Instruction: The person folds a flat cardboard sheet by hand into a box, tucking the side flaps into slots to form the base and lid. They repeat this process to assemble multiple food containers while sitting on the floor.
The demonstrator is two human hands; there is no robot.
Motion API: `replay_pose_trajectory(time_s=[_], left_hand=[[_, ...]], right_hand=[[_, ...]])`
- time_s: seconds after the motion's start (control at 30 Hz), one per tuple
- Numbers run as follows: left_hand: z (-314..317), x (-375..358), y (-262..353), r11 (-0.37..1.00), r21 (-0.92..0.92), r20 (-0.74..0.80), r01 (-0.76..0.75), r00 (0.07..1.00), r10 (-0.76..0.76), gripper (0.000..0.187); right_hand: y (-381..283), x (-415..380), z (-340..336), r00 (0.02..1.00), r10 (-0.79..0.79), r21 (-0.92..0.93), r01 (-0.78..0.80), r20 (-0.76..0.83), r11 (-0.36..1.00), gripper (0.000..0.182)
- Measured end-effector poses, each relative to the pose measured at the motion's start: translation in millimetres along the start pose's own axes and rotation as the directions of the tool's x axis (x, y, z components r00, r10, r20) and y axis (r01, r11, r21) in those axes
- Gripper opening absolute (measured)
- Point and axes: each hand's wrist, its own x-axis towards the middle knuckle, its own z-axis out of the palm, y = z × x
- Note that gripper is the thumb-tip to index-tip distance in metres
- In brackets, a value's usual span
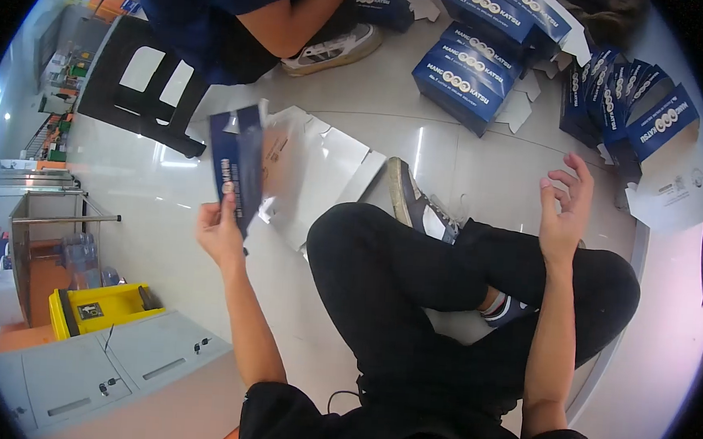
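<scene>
My left hand (220,232) is closed on the lower part of a dark blue printed carton (238,164), which stands up from the fingers and looks flattened. Behind and right of that carton, white and brown cardboard sheets (331,166) lie on the tiled floor. My right hand (563,202) is raised over my bent leg, palm up, its fingers apart and slightly curled with nothing in them. Beyond it, to the upper right, several dark blue cartons (604,106) lean together in a fanned row.
Stacked blue boxes (466,75) stand at the top right. Another person (219,18) sits at the top left, one shoe near the cardboard. A black frame (138,86), a yellow bin (104,309) and grey lockers (117,374) are at left. My crossed legs (389,270) fill the middle.
</scene>
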Motion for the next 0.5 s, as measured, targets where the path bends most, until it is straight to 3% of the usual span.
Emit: replay_pose_trajectory(time_s=[0.07, 0.1, 0.17, 0.23, 0.27, 0.3, 0.37, 0.4, 0.43, 0.47, 0.5], left_hand=[[-12.8, -2.7, 14.6, 0.967, 0.056, -0.158, -0.250, 0.954, 0.256, 0.017], [-15.5, -15.3, 33.6, 0.924, 0.231, -0.164, -0.305, 0.924, 0.346, 0.014], [-20.5, -55.3, 64.2, 0.697, 0.608, -0.055, -0.379, 0.856, 0.514, 0.007], [-15.1, -104.8, 78.1, 0.543, 0.518, 0.175, -0.661, 0.703, 0.689, 0.003], [-12.4, -133.6, 91.4, 0.390, 0.494, 0.363, -0.777, 0.592, 0.720, 0.005], [-8.6, -161.2, 93.6, 0.439, 0.331, 0.442, -0.835, 0.548, 0.710, 0.004], [5.6, -206.3, 99.6, 0.497, 0.203, 0.517, -0.844, 0.523, 0.677, 0.006], [5.2, -220.4, 101.6, 0.532, 0.182, 0.589, -0.827, 0.525, 0.614, 0.006], [2.4, -227.9, 99.3, 0.548, 0.158, 0.620, -0.821, 0.515, 0.592, 0.005], [-0.4, -232.0, 96.8, 0.559, 0.138, 0.650, -0.817, 0.501, 0.571, 0.006], [-4.4, -231.9, 96.5, 0.562, 0.137, 0.659, -0.816, 0.498, 0.563, 0.006]], right_hand=[[0.0, -1.1, -2.0, 1.000, 0.019, -0.009, -0.019, -0.025, 1.000, 0.052], [-3.0, -0.1, -3.4, 0.999, 0.031, 0.000, -0.031, -0.044, 1.000, 0.050], [-5.8, -1.5, -3.9, 0.997, 0.045, 0.008, -0.045, -0.067, 0.999, 0.047], [-10.9, -8.8, -1.6, 0.995, 0.097, 0.144, -0.101, 0.032, 0.984, 0.041], [-16.1, -13.7, 0.5, 0.961, 0.191, 0.246, -0.238, 0.200, 0.940, 0.039], [-23.1, -20.4, 3.4, 0.891, 0.263, 0.314, -0.386, 0.370, 0.867, 0.037], [-39.9, -36.4, 11.5, 0.636, 0.319, 0.370, -0.709, 0.702, 0.601, 0.044], [-40.7, -44.1, 16.5, 0.517, 0.322, 0.258, -0.764, 0.793, 0.591, 0.051], [-42.1, -56.6, 26.3, 0.508, 0.351, 0.142, -0.702, 0.787, 0.698, 0.059], [-48.8, -64.9, 29.9, 0.533, 0.289, 0.179, -0.662, 0.795, 0.728, 0.059], [-54.2, -65.0, 29.2, 0.463, 0.338, 0.116, -0.711, 0.819, 0.694, 0.057]])
